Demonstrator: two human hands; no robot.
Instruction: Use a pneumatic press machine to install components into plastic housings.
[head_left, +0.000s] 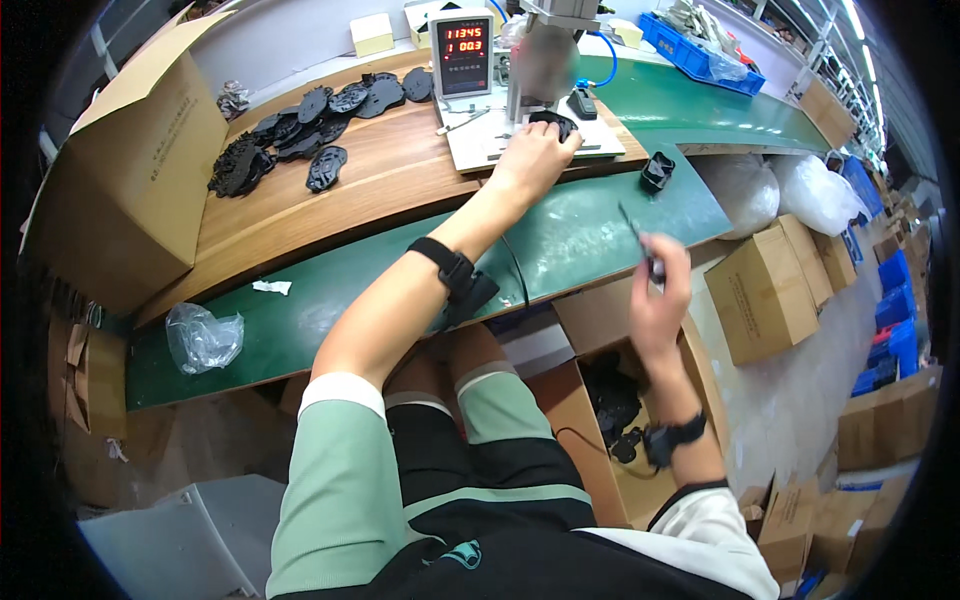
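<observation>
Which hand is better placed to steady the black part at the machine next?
Left, probably: the left hand is at the black part; the right hand is farther away, gripping a blurred dark object.

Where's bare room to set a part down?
Wooden board: between the loose black part and press base. Green bench: between the white scrap and left forearm. Crowded: the black pile, and around the left hand.

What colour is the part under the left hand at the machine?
The part is black; the head view shows it best.
</observation>
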